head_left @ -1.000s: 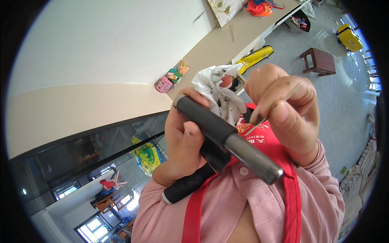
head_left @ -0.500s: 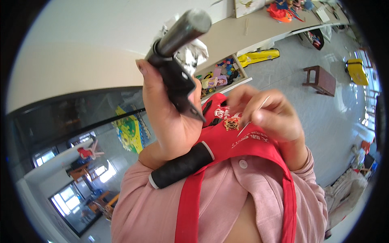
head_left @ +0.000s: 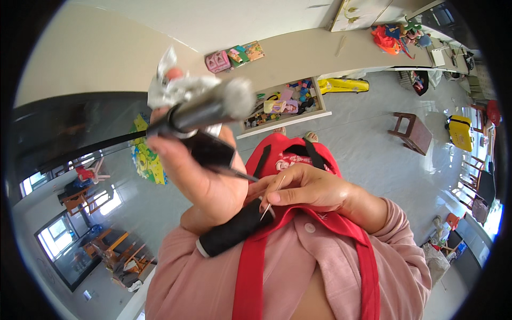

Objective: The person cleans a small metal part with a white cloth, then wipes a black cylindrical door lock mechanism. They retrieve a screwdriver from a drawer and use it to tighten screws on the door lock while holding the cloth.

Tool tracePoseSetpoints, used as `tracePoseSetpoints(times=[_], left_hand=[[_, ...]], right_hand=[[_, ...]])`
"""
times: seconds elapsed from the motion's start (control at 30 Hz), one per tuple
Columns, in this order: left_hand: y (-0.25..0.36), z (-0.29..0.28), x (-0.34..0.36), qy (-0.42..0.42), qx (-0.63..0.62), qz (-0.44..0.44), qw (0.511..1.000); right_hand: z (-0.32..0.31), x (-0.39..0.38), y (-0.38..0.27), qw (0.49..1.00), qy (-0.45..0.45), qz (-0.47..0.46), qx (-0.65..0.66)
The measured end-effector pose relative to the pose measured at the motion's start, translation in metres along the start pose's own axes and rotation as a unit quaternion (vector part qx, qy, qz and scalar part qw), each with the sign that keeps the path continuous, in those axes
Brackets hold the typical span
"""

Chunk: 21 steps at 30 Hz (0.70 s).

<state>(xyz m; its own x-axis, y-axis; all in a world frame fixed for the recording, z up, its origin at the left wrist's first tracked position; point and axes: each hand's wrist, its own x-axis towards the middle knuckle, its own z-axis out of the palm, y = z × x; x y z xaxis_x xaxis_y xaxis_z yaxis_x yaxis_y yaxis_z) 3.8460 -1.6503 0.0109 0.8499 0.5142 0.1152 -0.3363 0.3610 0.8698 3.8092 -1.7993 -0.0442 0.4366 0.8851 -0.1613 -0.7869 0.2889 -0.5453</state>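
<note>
My left hand (head_left: pixel 205 184) is raised at centre-left, gripping a black metal tool (head_left: pixel 181 114) with a silvery cylindrical end and a dark bracket, plus a crumpled white tissue (head_left: pixel 162 85) behind it. My right hand (head_left: pixel 314 186) is closed in a pinch on a thin metal needle-like rod (head_left: pixel 280 184), low at my chest. Its fingertips are over the top end of a black cylindrical spool (head_left: pixel 224 234) lying against my chest; I cannot tell if they touch it. A red apron (head_left: pixel 248 277) is over my pink shirt.
An open drawer of toys (head_left: pixel 280 106) projects from a long counter (head_left: pixel 314 48) ahead. On the floor are a yellow long case (head_left: pixel 344 85), a brown stool (head_left: pixel 410 133), a yellow suitcase (head_left: pixel 460 133) and a colourful mat (head_left: pixel 149 160). Chairs and tables stand at both sides.
My left hand, with the tool and tissue, has moved up and left. My right hand has dropped toward the spool, still pinching the thin rod. The view has shifted, showing the drawer.
</note>
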Motion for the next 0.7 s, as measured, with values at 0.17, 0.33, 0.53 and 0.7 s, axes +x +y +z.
tracePoseSetpoints(times=[0.17,0.33,0.53,0.7], left_hand=[[-0.011,-0.022,0.02,0.032,-0.006,-0.034,0.999],[-0.022,-0.038,0.037,0.066,-0.011,-0.036,0.997],[-0.014,-0.053,0.048,0.076,0.074,-0.031,0.994],[-0.011,-0.059,0.052,0.06,0.068,-0.031,0.995]], right_hand=[[-0.017,0.025,-0.008,0.99,0.05,0.022,0.132],[-0.033,0.05,-0.009,0.999,-0.001,-0.034,-0.021],[-0.019,0.062,-0.02,0.996,0.045,0.005,-0.073],[-0.018,0.067,-0.019,0.992,0.082,-0.015,-0.095]])
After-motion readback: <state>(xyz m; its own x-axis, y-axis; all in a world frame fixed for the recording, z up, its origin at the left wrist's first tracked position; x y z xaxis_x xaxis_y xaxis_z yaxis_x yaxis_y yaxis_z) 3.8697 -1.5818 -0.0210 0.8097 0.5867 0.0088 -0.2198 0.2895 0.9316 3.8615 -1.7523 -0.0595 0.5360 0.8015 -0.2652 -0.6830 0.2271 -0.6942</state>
